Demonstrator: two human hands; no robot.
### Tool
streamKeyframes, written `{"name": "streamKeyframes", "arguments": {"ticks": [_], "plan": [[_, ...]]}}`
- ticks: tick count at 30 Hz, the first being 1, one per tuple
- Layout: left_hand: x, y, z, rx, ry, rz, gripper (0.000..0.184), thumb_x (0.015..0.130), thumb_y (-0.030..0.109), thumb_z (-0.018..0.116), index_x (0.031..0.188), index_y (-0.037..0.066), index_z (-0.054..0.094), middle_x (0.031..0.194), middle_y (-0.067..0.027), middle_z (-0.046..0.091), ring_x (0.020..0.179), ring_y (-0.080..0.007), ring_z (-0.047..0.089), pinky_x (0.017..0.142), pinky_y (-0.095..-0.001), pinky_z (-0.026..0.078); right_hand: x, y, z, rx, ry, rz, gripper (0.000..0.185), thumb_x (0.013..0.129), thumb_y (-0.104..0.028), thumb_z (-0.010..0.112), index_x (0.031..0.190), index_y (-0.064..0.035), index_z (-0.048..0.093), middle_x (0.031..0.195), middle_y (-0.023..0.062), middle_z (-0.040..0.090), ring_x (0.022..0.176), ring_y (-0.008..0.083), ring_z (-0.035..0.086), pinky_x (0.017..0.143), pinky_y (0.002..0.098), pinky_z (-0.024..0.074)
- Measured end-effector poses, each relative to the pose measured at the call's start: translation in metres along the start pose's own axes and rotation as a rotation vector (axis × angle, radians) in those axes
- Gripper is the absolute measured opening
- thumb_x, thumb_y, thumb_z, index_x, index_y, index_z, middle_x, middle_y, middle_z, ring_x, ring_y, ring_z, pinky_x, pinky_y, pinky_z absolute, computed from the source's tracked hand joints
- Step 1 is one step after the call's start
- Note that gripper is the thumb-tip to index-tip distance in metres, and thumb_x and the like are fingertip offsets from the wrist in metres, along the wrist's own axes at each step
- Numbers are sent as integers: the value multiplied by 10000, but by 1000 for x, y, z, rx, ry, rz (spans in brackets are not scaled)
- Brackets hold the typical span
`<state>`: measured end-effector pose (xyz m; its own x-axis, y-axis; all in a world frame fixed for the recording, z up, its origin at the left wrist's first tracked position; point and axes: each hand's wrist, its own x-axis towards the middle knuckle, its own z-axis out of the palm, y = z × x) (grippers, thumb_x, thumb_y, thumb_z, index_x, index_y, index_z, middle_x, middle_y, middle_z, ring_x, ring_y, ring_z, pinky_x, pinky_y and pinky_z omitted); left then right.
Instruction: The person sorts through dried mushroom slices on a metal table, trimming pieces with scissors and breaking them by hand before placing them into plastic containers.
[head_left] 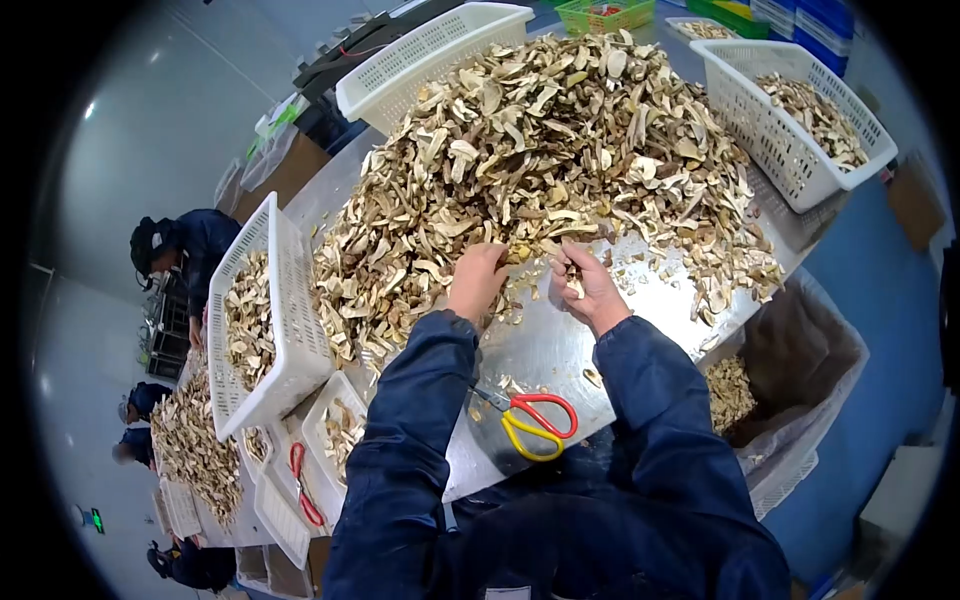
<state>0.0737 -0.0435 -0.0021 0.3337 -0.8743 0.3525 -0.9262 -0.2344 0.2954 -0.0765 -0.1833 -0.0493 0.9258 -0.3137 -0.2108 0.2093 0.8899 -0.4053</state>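
A large heap of dried mushroom slices [530, 140] covers much of the metal table. My left hand [478, 281] is at the heap's near edge, fingers curled in against the slices; what they hold, if anything, is hidden. Beside it, my right hand [592, 290] is closed around a few mushroom slices [573, 277], pale pieces showing between thumb and fingers. Scissors with one red and one yellow handle [535, 425] lie near the table's front edge, below both hands and touched by neither.
White baskets of slices stand at the left [305, 330], and right [790, 165], another basket [430, 65] at the back. Red-handled scissors [301, 485] lie by a small tray [312, 440]. A lined bin [810, 370] sits below right. Other people [205, 245] work at far left.
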Motion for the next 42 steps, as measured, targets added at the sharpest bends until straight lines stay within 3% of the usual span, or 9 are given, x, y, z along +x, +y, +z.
{"name": "streamKeyframes", "arguments": {"ticks": [5, 9, 13, 20, 25, 30, 33, 37, 42], "plan": [[2, 1, 15, 126, -234, 5, 284, 836, 109, 609, 1109, 32, 590, 945, -115, 638, 854, -278, 614, 776, -363, 489, -8, -7, -1, 0, 25, -52, 211, 906, -236, 567, 761, -92, 512, 654, 31, 531, 495, 118, 507, 318, 189, 272], [-5, 4, 15, -987, -306, -604, 332, 937, 57, 487, 1267, 18, 487, 1033, -77, 640, 888, -125, 630, 743, -237, 519, -4, -2, 9, -219, -20, -46, 151, 901, -174, 560, 804, -58, 558, 686, 43, 568, 498, 98, 532, 315, 174, 276], [-3, 27, -7, -1501, -299, -668, 540, 928, 12, 446, 1414, -5, 212, 1097, -144, 598, 975, -160, 619, 741, -222, 508, -7, 2, 21, -401, 0, -76, 128, 898, -127, 551, 947, -18, 598, 740, 45, 607, 514, 71, 547, 351, 144, 297], [-6, 26, -11, -1112, -596, -593, 593, 905, 69, 525, 1415, -7, 231, 937, -156, 648, 971, -170, 635, 654, -198, 480, -8, 9, 25, -686, -37, -191, 155, 862, -150, 618, 970, -38, 613, 661, -20, 557, 469, 28, 454, 391, 172, 289], [-19, 16, -38, -596, -240, -606, 373, 904, 150, 526, 1260, 41, 496, 883, -47, 661, 764, -107, 619, 660, -246, 487, -7, 0, 16, -267, -11, -190, 140, 881, -191, 599, 803, -81, 561, 617, -20, 499, 446, 59, 444, 363, 187, 278], [-72, -51, -16, -40, -128, -390, 339, 850, 121, 557, 1180, 54, 597, 916, -128, 650, 764, -226, 622, 680, -319, 484, 2, -10, 1, 28, 51, -196, 226, 883, -274, 602, 763, -95, 534, 710, 26, 533, 602, 142, 522, 364, 208, 301], [-72, 2, -35, -229, -165, -242, 217, 839, 83, 559, 1015, 9, 662, 882, -155, 635, 730, -248, 610, 681, -317, 478, 0, -10, 0, -5, 61, -188, 234, 882, -283, 607, 757, -99, 533, 689, 20, 514, 606, 141, 511, 376, 208, 304], [-72, 1, -30, -337, -119, -549, 212, 844, 50, 564, 1032, 21, 657, 886, -91, 655, 777, -168, 622, 687, -284, 488, 4, -8, -8, 107, 63, -169, 234, 880, -287, 607, 757, -101, 534, 670, 16, 491, 596, 131, 470, 399, 214, 299], [-60, 32, -16, -283, -96, -232, 275, 777, 68, 625, 1050, 31, 623, 955, -139, 614, 851, -278, 595, 760, -340, 476, 5, -11, -9, 125, 77, -170, 221, 881, -280, 602, 762, -106, 536, 657, 22, 482, 589, 134, 461, 400, 225, 287]]}}
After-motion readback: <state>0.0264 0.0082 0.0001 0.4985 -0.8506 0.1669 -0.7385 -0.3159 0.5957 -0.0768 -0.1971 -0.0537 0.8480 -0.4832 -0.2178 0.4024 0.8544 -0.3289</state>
